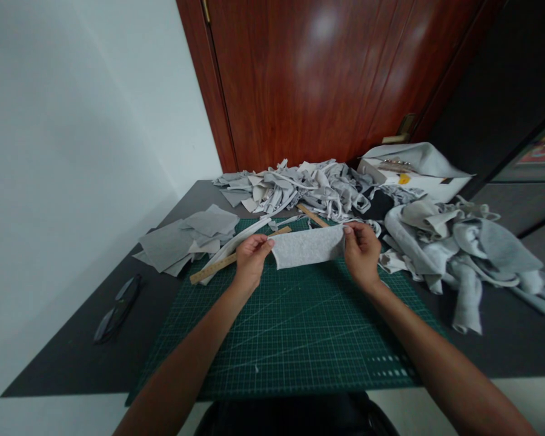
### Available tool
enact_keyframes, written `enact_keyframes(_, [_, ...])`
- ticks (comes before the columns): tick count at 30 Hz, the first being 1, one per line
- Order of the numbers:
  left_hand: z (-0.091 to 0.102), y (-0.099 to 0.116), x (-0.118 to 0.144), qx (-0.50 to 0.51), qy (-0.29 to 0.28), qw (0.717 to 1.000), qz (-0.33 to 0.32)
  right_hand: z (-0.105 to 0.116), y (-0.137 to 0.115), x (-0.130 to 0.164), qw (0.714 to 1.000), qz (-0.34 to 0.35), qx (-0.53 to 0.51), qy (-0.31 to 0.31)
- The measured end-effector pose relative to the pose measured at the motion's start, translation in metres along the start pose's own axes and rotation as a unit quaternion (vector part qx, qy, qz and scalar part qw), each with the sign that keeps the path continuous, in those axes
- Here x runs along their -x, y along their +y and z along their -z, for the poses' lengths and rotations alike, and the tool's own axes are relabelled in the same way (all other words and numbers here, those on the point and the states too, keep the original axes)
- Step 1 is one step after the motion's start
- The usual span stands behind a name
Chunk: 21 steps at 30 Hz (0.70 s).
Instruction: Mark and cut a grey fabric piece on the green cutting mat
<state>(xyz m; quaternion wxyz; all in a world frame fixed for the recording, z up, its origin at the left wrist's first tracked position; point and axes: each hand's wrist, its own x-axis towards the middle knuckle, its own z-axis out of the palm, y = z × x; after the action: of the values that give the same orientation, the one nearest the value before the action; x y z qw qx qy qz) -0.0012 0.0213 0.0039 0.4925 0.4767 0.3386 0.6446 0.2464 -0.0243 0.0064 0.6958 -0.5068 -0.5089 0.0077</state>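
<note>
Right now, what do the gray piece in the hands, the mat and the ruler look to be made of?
Gray piece: soft felt or fleece by its matte, fuzzy face and limp sag between left hand and right hand. Mat: likely rubbery plastic, dull green, printed with a pale grid. Ruler: looks wooden, tan and unvarnished.

I hold a grey felt piece stretched between my left hand and right hand, just above the green cutting mat. A wooden ruler lies by my left hand. Grey scraps are heaped beyond the mat, and glasses rest well apart at the left.
</note>
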Motion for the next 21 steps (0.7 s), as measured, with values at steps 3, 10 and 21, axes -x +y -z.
enact_keyframes(3, [0.001, 0.000, 0.000, 0.004, -0.008, 1.000, 0.001, -0.001, 0.002, 0.000, 1.000, -0.005, -0.010, 0.005])
enact_keyframes(10, [0.005, 0.004, -0.001, -0.039, -0.055, 0.998, 0.007, 0.001, 0.003, -0.003, 1.000, -0.025, -0.002, -0.002])
enact_keyframes(21, [0.011, 0.007, -0.008, -0.064, -0.037, 0.996, -0.043, 0.004, 0.000, -0.005, 0.999, -0.036, -0.010, -0.013])
